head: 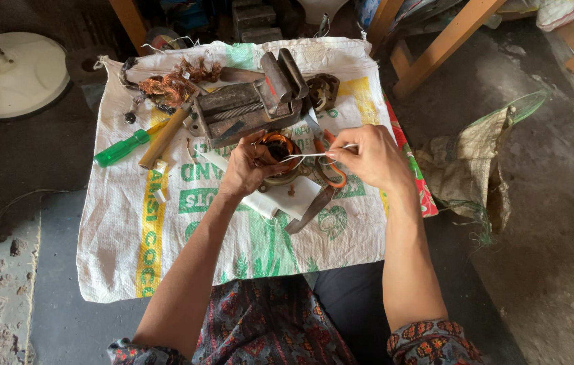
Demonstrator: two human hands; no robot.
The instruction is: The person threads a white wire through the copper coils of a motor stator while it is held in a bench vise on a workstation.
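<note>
- The left hand (250,165) is curled shut around a copper-wound motor coil (277,147), thumb over the near rim, fingers wrapped behind it; the coil sits just above the white woven sack (165,223) spread as a work cloth, right under that hand's fingertips.
- The right hand (371,157) pinches a thin white cord (310,156) between thumb and forefinger, the other fingers loosely folded; the cord runs taut from that pinch across to the coil.
- Judged by its look, the coil is dense and stiff in its core but its fine copper winding is easily nicked or bent; the outer rim is the safer hold, as the left hand has it; the cord is light, limp and likely to slip unless pinched hard.
- Just beyond the left fingertips stands a heavy metal bench vise (250,101), a hard edge close to the knuckles; orange-handled scissors (331,169) lie under the right fingers, blades toward the person, so a downward move there meets steel.
- To the outer side of the left hand lie a wooden-handled hammer (163,138) and a green-handled screwdriver (121,149), near but apart; scrap copper wire (168,84) is heaped farther off.
- Open room lies on the near side of both hands, where the sack is bare toward the person's lap; beyond the right hand the sack's edge is near, with bare floor past it.
</note>
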